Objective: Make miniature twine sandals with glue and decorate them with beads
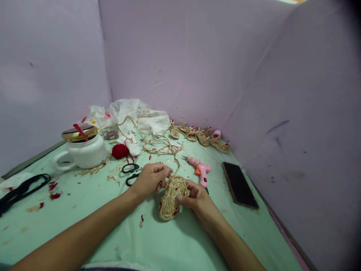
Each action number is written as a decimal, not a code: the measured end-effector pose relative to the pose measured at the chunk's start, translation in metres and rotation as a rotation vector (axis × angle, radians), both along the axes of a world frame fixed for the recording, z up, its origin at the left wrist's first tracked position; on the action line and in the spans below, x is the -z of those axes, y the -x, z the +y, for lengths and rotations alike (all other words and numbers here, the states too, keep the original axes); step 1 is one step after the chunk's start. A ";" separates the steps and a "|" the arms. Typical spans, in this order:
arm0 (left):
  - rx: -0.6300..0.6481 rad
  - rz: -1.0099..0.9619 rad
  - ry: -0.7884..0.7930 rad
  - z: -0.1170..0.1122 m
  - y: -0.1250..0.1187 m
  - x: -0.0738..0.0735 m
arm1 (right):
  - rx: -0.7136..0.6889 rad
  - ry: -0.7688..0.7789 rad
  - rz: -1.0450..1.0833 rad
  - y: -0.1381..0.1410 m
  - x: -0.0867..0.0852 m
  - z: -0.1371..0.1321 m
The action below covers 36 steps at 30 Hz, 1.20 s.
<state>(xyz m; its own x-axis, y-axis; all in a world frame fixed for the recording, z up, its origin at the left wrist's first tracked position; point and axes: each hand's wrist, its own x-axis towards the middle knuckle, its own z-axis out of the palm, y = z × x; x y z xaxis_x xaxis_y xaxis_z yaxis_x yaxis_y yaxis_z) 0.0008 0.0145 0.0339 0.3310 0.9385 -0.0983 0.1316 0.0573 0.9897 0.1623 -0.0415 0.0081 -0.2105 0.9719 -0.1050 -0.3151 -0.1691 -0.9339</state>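
Observation:
A braided straw slipper sole (172, 199), coiled in an oval with bits of red on it, is tilted up just above the table in front of me. My right hand (199, 199) grips its right edge, thumb on the face and fingers behind. At the sole's upper left edge, the fingers of my left hand (152, 178) are pinched together at the straw cord. That braided straw cord (177, 163) runs from the top of the sole to a loose tangle farther back. Black-handled scissors (131, 168) lie beside my left hand, partly hidden by it.
A pink glue gun (200, 169) and a phone (239, 184) lie to the right. At left stand a white mug (87, 152) and a red yarn ball (120, 151). Plastic bags (141, 114) and several small straw slippers (203, 137) line the back, against the walls.

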 end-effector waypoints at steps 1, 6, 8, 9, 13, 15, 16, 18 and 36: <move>-0.044 0.038 -0.063 0.002 0.006 -0.004 | 0.036 0.009 0.002 -0.001 0.001 0.001; -0.297 0.611 -0.524 0.016 0.058 -0.023 | 0.213 0.034 0.073 -0.010 0.003 0.004; -0.135 0.780 -0.485 0.020 0.071 -0.023 | 0.223 0.029 0.106 -0.011 0.001 0.005; -0.069 0.872 -0.471 0.022 0.074 -0.021 | 0.222 0.024 0.120 -0.011 0.000 0.005; 0.020 1.212 -0.510 0.020 0.065 -0.010 | 0.232 0.020 0.165 -0.010 -0.001 0.005; 0.024 1.271 -0.518 0.017 0.057 -0.006 | 0.232 0.029 0.180 -0.010 0.000 0.005; 0.015 1.280 -0.516 0.016 0.054 -0.005 | 0.231 0.034 0.183 -0.010 0.000 0.005; -0.003 1.308 -0.513 0.014 0.050 -0.006 | 0.226 0.042 0.192 -0.009 0.001 0.005; -0.080 0.432 -0.350 -0.013 0.034 -0.022 | 0.383 0.061 0.257 -0.008 -0.002 0.007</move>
<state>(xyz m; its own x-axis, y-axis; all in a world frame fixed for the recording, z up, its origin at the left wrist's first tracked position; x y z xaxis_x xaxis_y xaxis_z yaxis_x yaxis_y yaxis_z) -0.0336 0.0016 0.0558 0.2562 0.9601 0.1122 0.5382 -0.2381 0.8085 0.1701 -0.0340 0.0100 0.1357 0.9784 -0.1560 -0.5855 -0.0478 -0.8092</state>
